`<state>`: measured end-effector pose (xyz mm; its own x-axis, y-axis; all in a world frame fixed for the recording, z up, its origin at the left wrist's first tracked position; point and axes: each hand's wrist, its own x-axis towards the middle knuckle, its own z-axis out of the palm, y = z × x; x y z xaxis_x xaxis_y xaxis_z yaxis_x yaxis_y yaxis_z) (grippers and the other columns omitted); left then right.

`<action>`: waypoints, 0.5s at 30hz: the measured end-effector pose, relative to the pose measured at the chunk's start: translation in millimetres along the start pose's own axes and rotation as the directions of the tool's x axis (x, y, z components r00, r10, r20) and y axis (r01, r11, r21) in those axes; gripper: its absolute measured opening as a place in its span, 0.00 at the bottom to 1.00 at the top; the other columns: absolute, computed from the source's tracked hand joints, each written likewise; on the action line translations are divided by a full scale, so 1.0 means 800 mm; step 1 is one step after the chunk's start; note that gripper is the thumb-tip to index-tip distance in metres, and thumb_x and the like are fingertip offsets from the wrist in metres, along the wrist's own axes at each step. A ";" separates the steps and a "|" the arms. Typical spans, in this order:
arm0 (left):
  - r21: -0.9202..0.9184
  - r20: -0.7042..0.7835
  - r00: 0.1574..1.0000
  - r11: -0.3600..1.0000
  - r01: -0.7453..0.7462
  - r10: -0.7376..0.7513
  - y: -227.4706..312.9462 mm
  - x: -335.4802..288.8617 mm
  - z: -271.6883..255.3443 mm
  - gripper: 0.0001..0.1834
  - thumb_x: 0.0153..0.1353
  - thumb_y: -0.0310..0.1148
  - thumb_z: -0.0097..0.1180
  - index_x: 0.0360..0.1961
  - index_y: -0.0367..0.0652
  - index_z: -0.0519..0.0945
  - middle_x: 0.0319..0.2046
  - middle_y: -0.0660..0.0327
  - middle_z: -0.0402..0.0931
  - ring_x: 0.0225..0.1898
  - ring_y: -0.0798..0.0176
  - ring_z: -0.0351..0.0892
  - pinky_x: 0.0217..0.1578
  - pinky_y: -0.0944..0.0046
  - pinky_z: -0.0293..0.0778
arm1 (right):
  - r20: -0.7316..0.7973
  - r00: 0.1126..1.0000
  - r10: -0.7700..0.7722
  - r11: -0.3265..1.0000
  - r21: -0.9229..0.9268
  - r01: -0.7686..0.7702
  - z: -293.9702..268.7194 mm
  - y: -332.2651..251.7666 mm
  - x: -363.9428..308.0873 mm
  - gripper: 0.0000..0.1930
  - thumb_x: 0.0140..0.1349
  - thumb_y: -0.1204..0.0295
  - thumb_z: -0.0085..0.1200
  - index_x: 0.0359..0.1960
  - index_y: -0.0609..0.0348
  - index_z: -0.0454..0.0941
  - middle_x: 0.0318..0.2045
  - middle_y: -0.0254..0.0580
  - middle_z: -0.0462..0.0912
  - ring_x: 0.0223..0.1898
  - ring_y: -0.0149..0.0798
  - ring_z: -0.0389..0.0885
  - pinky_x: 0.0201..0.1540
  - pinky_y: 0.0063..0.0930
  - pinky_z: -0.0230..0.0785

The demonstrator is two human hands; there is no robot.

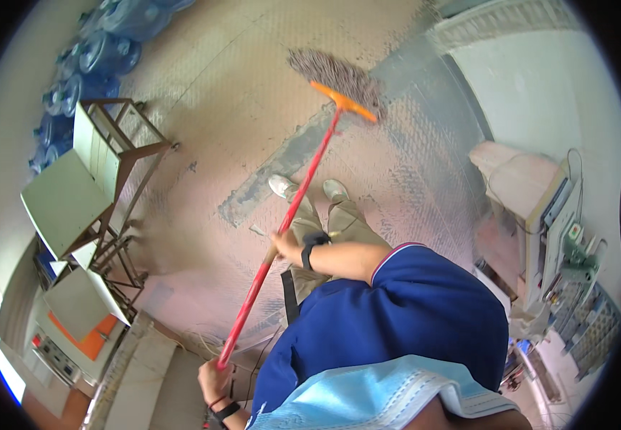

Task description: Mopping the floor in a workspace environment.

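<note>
A string mop with a red handle (312, 168) runs slantwise across the view. Its orange head bar (344, 102) and grey mop strands (335, 70) rest on the floor beyond my shoes. My right hand (287, 246) is closed around the handle partway along, at a tan section, with a black band on the wrist. Lower left, my left hand (212, 380) is wrapped round the handle's top end. The strands fan out to the left and right of the orange bar.
Large blue water bottles (102, 54) line the far left. Wooden-framed tables or desks (67, 201) stand at left, their legs on the floor. A white wall (540, 79) and a pinkish cabinet (514, 175) are at right, with a green machine (579, 254) nearby. The floor (217, 100) has worn grey patches.
</note>
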<state>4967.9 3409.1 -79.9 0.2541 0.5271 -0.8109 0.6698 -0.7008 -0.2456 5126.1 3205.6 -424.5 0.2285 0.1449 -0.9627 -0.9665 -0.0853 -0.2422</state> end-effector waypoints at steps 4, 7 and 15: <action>0.262 -0.184 0.982 0.965 0.006 0.044 -0.006 -0.006 -0.072 0.11 0.31 0.38 0.58 0.21 0.49 0.82 0.17 0.52 0.74 0.23 0.50 0.76 0.27 0.57 0.73 | 0.079 0.995 0.056 0.974 0.213 -0.072 -0.008 0.014 -0.051 0.17 0.56 0.62 0.47 0.22 0.68 0.69 0.16 0.46 0.74 0.09 0.35 0.70 0.08 0.27 0.63; 0.335 -0.196 0.975 0.942 -0.035 0.106 0.018 0.000 -0.083 0.11 0.32 0.37 0.57 0.21 0.47 0.81 0.17 0.51 0.74 0.22 0.50 0.76 0.26 0.57 0.73 | 0.176 0.983 -0.053 0.986 0.163 0.024 -0.046 -0.010 -0.047 0.19 0.56 0.60 0.47 0.23 0.69 0.72 0.17 0.48 0.78 0.07 0.32 0.68 0.09 0.24 0.61; 0.321 -0.156 0.974 0.941 -0.108 0.165 0.050 -0.034 -0.057 0.09 0.37 0.36 0.56 0.19 0.43 0.81 0.16 0.48 0.72 0.22 0.46 0.75 0.26 0.55 0.72 | 0.272 0.951 -0.149 0.929 0.367 0.041 -0.111 0.008 -0.070 0.17 0.57 0.62 0.46 0.24 0.67 0.73 0.19 0.47 0.78 0.15 0.35 0.77 0.12 0.22 0.67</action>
<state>5019.6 3389.2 -43.4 0.4668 0.4726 -0.7475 0.3783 -0.8707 -0.3143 5117.3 3109.2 -382.8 0.3293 0.4183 -0.8465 -0.9318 0.2888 -0.2198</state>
